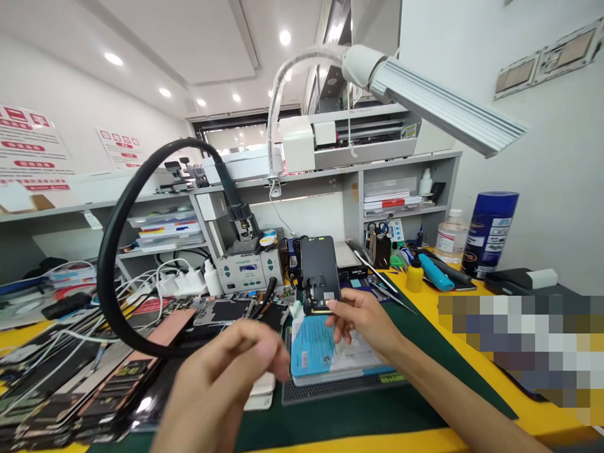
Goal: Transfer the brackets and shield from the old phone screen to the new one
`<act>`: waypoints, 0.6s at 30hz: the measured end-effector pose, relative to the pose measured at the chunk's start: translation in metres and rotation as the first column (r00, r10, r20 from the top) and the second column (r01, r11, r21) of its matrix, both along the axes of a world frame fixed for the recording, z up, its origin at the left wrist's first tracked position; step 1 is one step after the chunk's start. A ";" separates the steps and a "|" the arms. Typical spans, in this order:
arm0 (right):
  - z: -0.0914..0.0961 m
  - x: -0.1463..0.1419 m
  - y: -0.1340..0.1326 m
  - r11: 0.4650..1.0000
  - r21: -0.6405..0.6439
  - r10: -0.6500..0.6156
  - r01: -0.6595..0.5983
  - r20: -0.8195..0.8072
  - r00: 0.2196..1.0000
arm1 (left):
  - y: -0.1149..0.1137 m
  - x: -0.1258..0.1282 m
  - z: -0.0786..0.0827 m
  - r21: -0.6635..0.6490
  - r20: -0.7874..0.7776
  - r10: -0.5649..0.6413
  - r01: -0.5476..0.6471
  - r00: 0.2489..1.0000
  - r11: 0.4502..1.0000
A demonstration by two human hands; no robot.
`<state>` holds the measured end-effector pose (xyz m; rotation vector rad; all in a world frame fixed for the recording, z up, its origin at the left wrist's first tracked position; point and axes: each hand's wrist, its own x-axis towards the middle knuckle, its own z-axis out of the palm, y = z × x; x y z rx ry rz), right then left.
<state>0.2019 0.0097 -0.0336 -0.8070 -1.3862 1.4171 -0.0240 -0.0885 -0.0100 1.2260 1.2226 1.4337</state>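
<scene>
My right hand [361,314] pinches the lower corner of a black phone screen [321,270] between thumb and fingers. The screen stands almost upright, its back with a dark flex cable facing me. Under it lies a blue and white box [309,355] on a dark ribbed mat [325,391]. Close to the camera is my left hand [231,377], its fingers curled and the thumb against the index finger. Whatever may be between those fingertips is hidden. It hovers left of the blue and white box, apart from the screen.
Stacked phone parts [113,390] and white cables fill the left. A black hose [106,264] arches from a rework station [250,270]. At right stand a yellow bottle [414,277], a clear bottle [450,238] and a blue spray can [491,233]. A lamp [448,100] hangs overhead.
</scene>
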 end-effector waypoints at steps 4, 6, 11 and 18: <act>-0.004 -0.002 0.001 0.999 -0.021 0.032 -0.032 0.010 0.999 | 0.059 0.021 0.014 -0.118 0.045 -0.157 0.161 0.987 0.980; -0.004 -0.003 0.001 0.997 -0.048 0.057 -0.055 0.022 0.998 | 0.079 0.027 0.010 -0.142 0.119 -0.409 0.423 0.905 0.895; 0.010 -0.005 0.006 0.989 -0.108 0.107 -0.098 0.083 0.991 | 0.106 0.033 0.004 -0.078 0.072 -0.614 0.619 0.786 0.782; 0.023 -0.007 0.020 0.969 -0.137 0.214 -0.204 0.061 0.975 | 0.113 0.029 0.001 -0.034 0.159 -0.563 0.575 0.811 0.817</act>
